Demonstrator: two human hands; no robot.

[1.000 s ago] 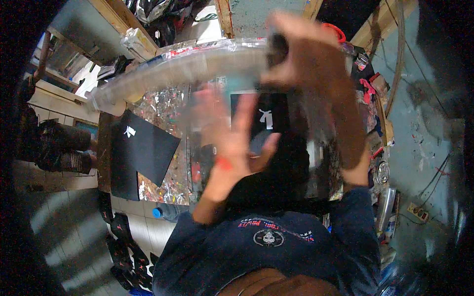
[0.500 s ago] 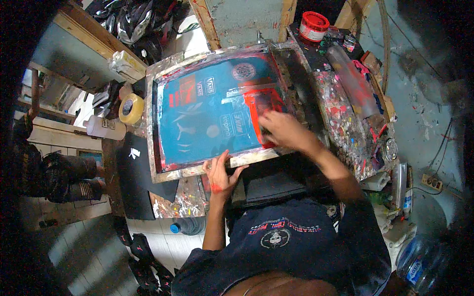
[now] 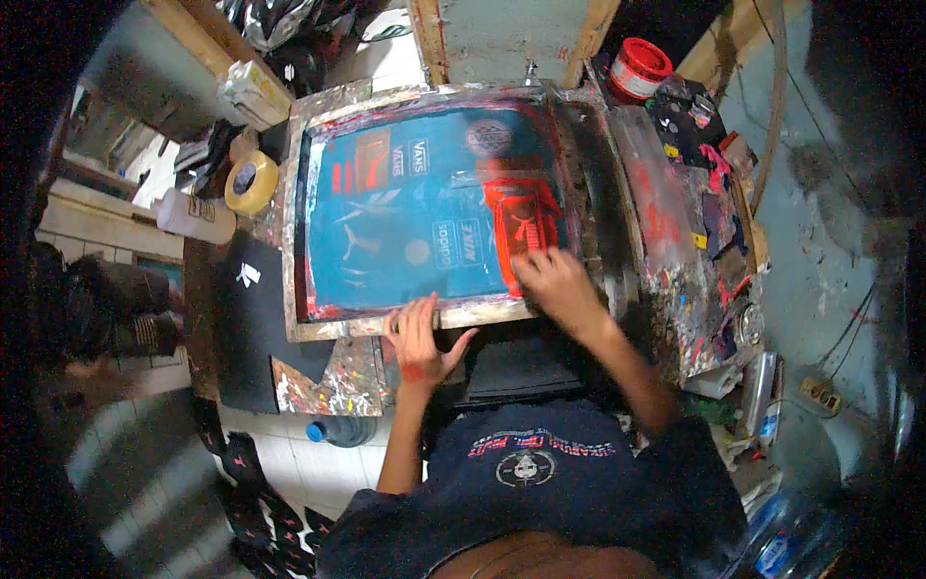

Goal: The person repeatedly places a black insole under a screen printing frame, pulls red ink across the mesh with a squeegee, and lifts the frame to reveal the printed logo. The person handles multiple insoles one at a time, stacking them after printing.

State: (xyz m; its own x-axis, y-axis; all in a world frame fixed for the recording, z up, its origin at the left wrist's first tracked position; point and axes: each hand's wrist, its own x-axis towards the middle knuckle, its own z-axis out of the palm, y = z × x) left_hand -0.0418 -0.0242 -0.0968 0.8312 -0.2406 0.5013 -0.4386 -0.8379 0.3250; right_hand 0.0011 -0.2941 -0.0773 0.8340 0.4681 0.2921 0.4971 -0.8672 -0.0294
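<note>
A wooden-framed printing screen (image 3: 381, 212) with blue mesh and several pale designs lies in front of me. At its right, wet red ink (image 3: 508, 253) surrounds an animal-shaped design. My right hand (image 3: 559, 289) is at the near end of this ink, its fingers curled downward and pressed together; whatever they hold is hidden beneath them. Over the screen's near wooden edge rest the straight fingers of my left hand (image 3: 420, 343), with the thumb spread to the right. Dark flat material (image 3: 516, 367) shows below the screen's near edge.
A red ink tub (image 3: 640, 69) stands at the far right, past a paint-spattered surface (image 3: 666, 309). On the left are a tape roll (image 3: 252, 181), a whitish bottle (image 3: 196, 216) and a black sheet (image 3: 253, 323) with a white print. A blue-capped bottle (image 3: 340, 430) stands below.
My right hand has moved nearer to me along the red ink, uncovering the animal-shaped design. The left hand stays on the screen's near edge. The whole view has shifted slightly.
</note>
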